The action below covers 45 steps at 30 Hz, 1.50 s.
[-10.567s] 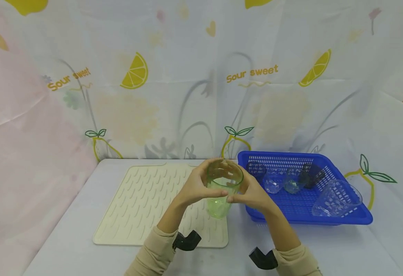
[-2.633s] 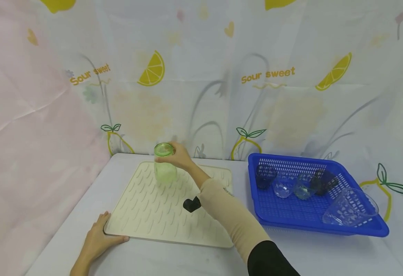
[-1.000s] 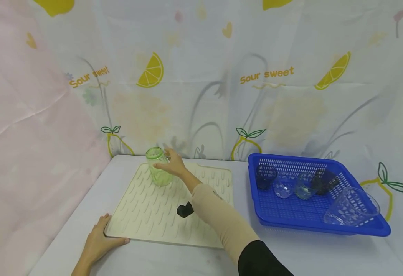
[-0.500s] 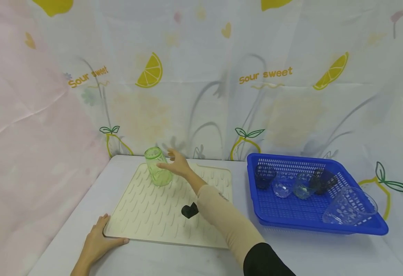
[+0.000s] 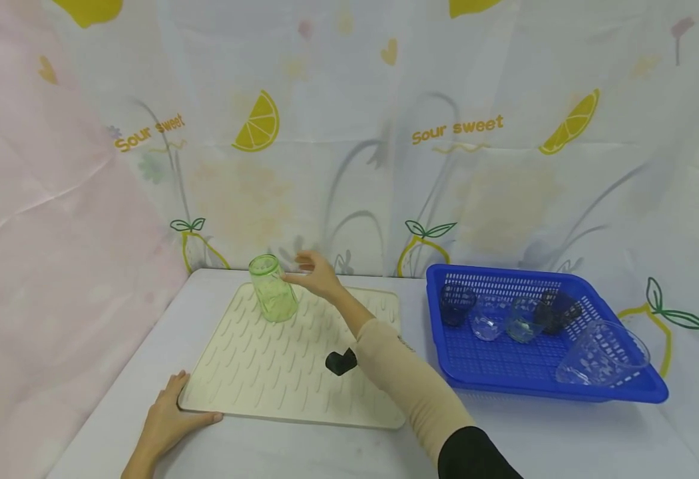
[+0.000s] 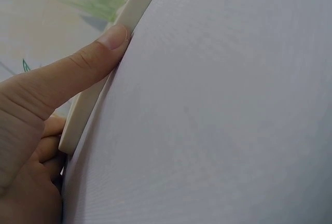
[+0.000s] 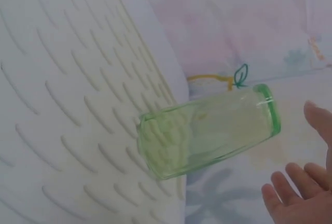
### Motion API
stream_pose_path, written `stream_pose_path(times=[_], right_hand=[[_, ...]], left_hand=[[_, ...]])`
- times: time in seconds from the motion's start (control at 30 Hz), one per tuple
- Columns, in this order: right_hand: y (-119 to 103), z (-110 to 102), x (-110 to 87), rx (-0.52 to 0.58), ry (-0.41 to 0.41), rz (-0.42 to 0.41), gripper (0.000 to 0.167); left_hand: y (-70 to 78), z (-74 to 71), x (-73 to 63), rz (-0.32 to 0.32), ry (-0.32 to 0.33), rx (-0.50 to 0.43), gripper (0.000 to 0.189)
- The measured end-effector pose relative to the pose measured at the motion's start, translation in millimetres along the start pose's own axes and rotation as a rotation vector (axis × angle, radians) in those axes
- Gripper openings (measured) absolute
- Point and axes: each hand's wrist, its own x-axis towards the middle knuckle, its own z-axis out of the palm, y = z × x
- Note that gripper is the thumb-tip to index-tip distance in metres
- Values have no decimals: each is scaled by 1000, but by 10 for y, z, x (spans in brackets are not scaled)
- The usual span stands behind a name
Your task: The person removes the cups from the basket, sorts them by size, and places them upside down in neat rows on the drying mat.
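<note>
A green drinking glass (image 5: 274, 289) stands on the cream drying mat (image 5: 301, 392), near its back left corner. Its thick green end points up, as the right wrist view shows. My right hand (image 5: 319, 276) is just right of the glass, fingers spread and holding nothing; the thumb tip overlaps the glass's edge in the head view, but a gap shows in the right wrist view. My left hand (image 5: 168, 422) rests at the mat's front left corner. Its thumb (image 6: 88, 68) lies against the front edge and its fingers lie along the left side.
On the right, a blue plastic basket (image 5: 505, 379) holds several glasses: a dark one (image 5: 456, 306), small clear ones (image 5: 486, 319), and a large clear glass (image 5: 601, 352) leaning on its front right side. A printed cloth (image 5: 337, 133) hangs behind the white table.
Earlier both hands held the green glass beside the basket; then the right hand carried it to the mat. That hand has since let go and drawn back to the right. The left hand stays put.
</note>
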Motion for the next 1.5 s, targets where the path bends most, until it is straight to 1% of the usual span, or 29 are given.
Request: stream_pose_path(times=[0.23, 0.47, 0.63, 0.73, 0.9, 1.07, 1.33, 1.5], right_hand=[[-22, -219, -100, -16, 5, -49, 66], [-120, -468, -225, -12, -4, -109, 65], [-193, -610, -316, -9, -12, -106, 65], [-208, -668, -369, -11, -28, -102, 66], [-184, -747, -465, -14, -38, -102, 65], [-153, -831, -586, -3, -49, -124, 66], [-119, -954, -766, -8, -20, -136, 66], [-74, -1017, -853, -19, -1, -130, 67]], left_hand=[[8, 14, 7, 1, -5, -1, 111], [-10, 10, 8, -8, 0, -12, 114], [-13, -1, 11, -18, -5, -11, 115], [-11, -7, 11, -27, -8, -4, 115], [-22, 1, 14, -17, -3, 0, 114], [-41, 13, 22, -15, -9, -4, 115], [-52, 13, 15, 6, -3, -17, 113], [-49, 18, 18, 8, -2, -17, 113]])
